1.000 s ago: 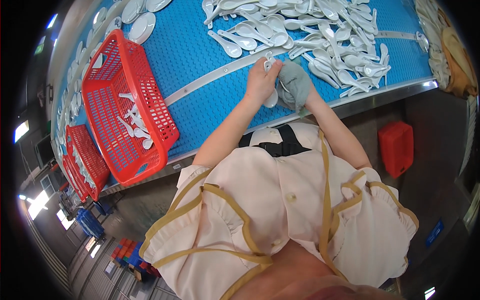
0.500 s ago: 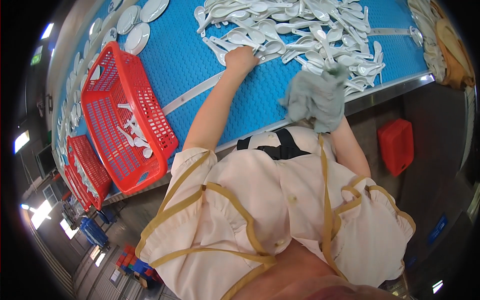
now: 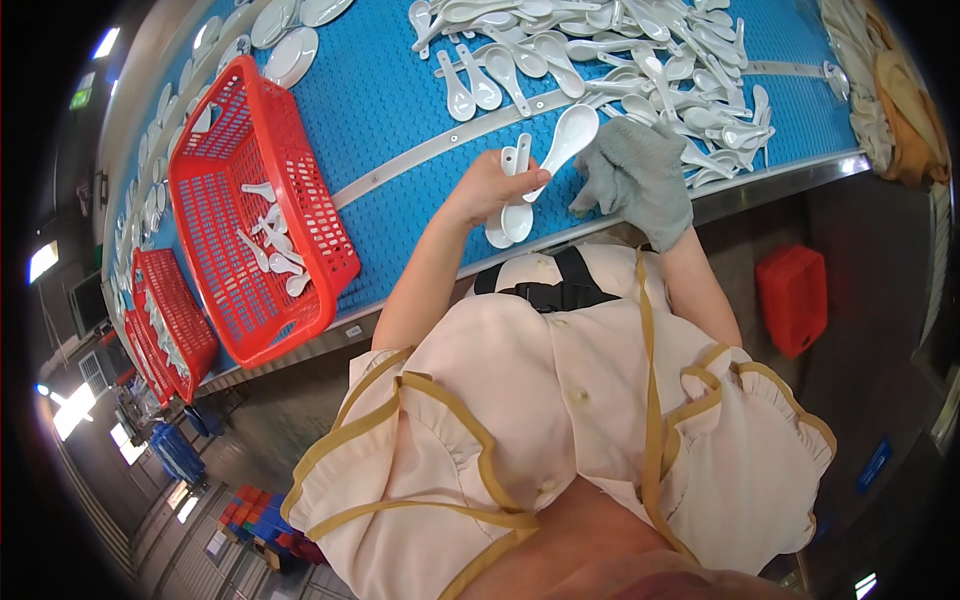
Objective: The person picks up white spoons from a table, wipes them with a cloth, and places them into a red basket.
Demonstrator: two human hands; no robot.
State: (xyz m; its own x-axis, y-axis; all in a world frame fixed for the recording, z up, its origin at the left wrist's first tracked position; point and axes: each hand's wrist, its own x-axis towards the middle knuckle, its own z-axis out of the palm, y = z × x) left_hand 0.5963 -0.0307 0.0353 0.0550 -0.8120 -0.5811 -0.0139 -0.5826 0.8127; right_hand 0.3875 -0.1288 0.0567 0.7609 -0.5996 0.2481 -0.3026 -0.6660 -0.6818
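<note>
Left hand [image 3: 493,188] clasps white spoons [image 3: 573,131], their bowls jutting below and rightward. Gray cloth [image 3: 660,205] hides the right hand [image 3: 643,175], grip unclear.

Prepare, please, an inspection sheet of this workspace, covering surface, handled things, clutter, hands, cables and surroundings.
Surface: blue textured surface, crossed by a pale strip.
Handled things: three white spoons visible in the left hand; a spoon pile beyond the hands; more spoons inside the large red basket.
Clutter: white plates beyond that basket; smaller red baskets to its left.
Left hand: bare, closed on the three spoons.
Right hand: covered by grey cloth; fingers hidden.
Cables: nothing seen around the hands.
Surroundings: red container at right, below the surface; coloured bins at lower left.
</note>
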